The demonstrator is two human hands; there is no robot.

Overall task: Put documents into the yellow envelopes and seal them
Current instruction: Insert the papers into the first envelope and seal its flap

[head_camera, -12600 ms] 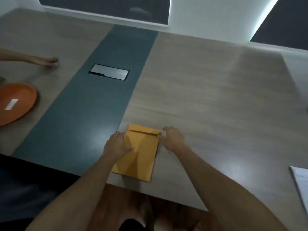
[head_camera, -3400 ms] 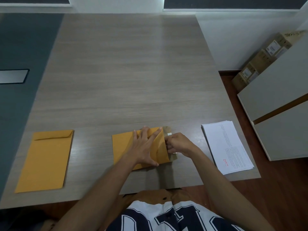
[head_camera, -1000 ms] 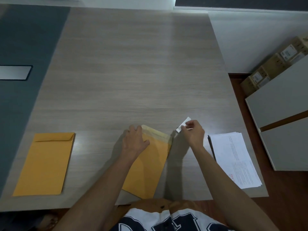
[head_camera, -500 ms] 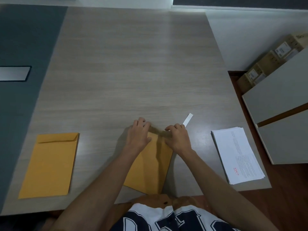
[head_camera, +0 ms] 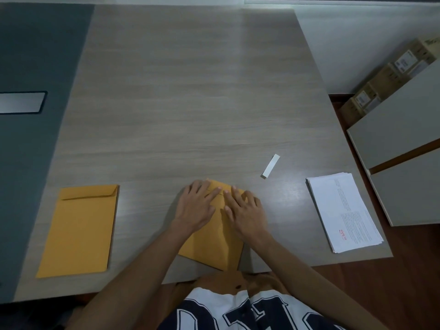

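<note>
A yellow envelope (head_camera: 212,246) lies in front of me near the table's front edge, its flap folded down at the far end. My left hand (head_camera: 196,207) and my right hand (head_camera: 246,211) both press flat on its upper part with straight fingers, fingertips on the flap. A second yellow envelope (head_camera: 79,228) lies flat at the left with its flap closed. A stack of white printed documents (head_camera: 342,210) sits at the right edge of the table. A small white peel-off strip (head_camera: 270,166) lies loose on the wood beyond my right hand.
The wooden table (head_camera: 190,91) has a dark grey band (head_camera: 28,163) along its left with a metal cable hatch (head_camera: 21,102). To the right stand a white cabinet (head_camera: 404,151) and cardboard boxes (head_camera: 390,75) on the floor.
My right hand let go of the white strip, which now lies on the table. The flap was folded down and both hands moved onto it, now pressing flat.
</note>
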